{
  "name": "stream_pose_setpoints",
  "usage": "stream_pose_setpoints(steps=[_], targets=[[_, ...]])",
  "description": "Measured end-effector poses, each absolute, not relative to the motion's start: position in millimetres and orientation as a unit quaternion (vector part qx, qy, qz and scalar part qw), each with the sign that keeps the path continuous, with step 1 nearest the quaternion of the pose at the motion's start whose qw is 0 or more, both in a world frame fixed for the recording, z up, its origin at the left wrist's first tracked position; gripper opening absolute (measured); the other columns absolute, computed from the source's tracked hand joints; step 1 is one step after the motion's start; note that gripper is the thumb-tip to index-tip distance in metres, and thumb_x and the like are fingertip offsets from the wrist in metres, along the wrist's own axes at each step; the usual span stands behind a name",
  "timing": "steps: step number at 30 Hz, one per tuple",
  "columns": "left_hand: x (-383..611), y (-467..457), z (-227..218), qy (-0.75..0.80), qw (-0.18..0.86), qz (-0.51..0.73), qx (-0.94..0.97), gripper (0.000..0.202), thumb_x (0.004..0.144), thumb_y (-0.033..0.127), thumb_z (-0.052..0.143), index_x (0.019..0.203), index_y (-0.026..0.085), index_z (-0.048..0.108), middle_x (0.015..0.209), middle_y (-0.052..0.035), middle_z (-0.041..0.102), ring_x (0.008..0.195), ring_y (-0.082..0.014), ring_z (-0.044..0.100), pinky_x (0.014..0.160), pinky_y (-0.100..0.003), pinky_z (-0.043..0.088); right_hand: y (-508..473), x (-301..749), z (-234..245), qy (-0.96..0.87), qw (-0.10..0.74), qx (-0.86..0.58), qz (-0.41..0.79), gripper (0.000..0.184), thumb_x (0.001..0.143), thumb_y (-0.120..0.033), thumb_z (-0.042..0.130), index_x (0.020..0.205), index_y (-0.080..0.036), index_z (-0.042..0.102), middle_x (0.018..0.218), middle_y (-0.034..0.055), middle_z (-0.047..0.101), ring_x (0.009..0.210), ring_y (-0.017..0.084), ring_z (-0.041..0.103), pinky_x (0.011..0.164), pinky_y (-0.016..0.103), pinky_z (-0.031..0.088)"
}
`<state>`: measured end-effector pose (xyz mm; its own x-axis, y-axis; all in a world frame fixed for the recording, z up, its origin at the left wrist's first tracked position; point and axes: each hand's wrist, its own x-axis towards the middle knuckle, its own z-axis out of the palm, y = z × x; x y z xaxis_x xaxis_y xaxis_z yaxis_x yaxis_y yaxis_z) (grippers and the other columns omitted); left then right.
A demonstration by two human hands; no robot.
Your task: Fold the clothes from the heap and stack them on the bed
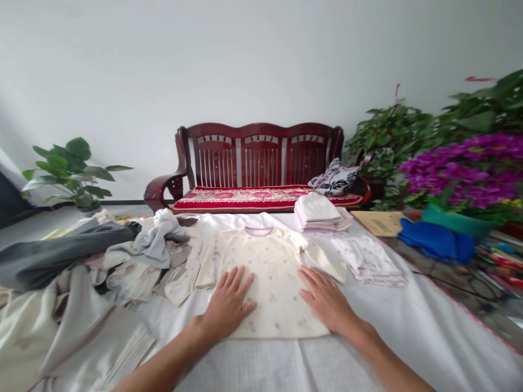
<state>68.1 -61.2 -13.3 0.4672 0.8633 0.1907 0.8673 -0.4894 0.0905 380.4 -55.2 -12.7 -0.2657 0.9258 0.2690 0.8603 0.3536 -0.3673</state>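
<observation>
a cream, long-sleeved fabric shirt with purple neckline trim lies spread mid-surface, collar toward the far edge. the left hand and right hand rest flat on its sides, each grip wide. rumpled grey-and-cream clothes heap toward the left edge; neatly folded white-and-pink garments stack near the far right corner.

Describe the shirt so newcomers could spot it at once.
Find the wooden bench, then the white cloth in front. There, under the left hand and right hand, lies the cream shirt, spread flat and lilac-necked, unlike the heaped clothes and folded stack.
</observation>
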Motion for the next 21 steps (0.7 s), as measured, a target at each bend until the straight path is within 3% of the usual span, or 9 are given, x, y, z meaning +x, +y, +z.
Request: stream_pose_setpoints(steps=[3,6,10,17,21], targets=[[72,-53,-3,-0.522,-0.017,-0.087,-0.848,0.053,0.096,0.045,0.048,0.144,0.023,0.050,0.154,-0.0153,0.045,0.143,-0.0353,0.040,0.114,-0.053,0.035,-41,384,-12,-0.686,0.349,-0.611,0.186,0.047,0.084,-0.037,0.052,0.126,-0.018,0.061,0.139,0.0159,0.059,0.135,0.033,0.047,0.119,0.053,0.030],[85,-38,12,-0.531,-0.027,-0.110,-0.840,0.044,0.099,0.039,0.042,0.135,0.020,0.058,0.146,-0.0156,0.054,0.139,-0.0337,0.044,0.113,-0.052,0.036,-22,382,-8,-0.547,0.458,-0.624,0.318,0.045,0.081,-0.041,0.054,0.121,-0.020,0.059,0.131,0.0161,0.062,0.130,0.033,0.053,0.111,0.052,0.044],[104,-26,10,-0.523,-0.010,-0.134,-0.842,0.056,0.098,0.047,0.043,0.148,0.020,0.046,0.158,-0.0175,0.037,0.147,-0.0377,0.030,0.116,-0.056,0.030,3,384,-9,-0.346,0.549,-0.555,0.520,0.027,0.082,-0.052,0.055,0.088,-0.026,0.058,0.098,0.0109,0.067,0.108,0.026,0.066,0.093,0.042,0.058],[111,-30,-10,-0.529,-0.018,-0.116,-0.840,0.061,0.096,0.047,0.048,0.152,0.025,0.042,0.159,-0.0177,0.035,0.148,-0.0375,0.028,0.119,-0.058,0.023,43,387,-16,-0.261,0.618,-0.592,0.446,0.030,0.085,-0.052,0.043,0.069,-0.028,0.044,0.072,0.0044,0.058,0.079,0.022,0.067,0.073,0.039,0.060],[109,-28,-8,-0.537,-0.054,-0.126,-0.832,0.059,0.094,0.044,0.051,0.150,0.026,0.045,0.160,-0.0140,0.034,0.150,-0.0347,0.026,0.120,-0.056,0.020,60,377,-12,-0.264,0.658,-0.603,0.364,0.023,0.083,-0.049,0.042,0.076,-0.027,0.045,0.075,0.0017,0.059,0.083,0.021,0.065,0.076,0.038,0.057]])
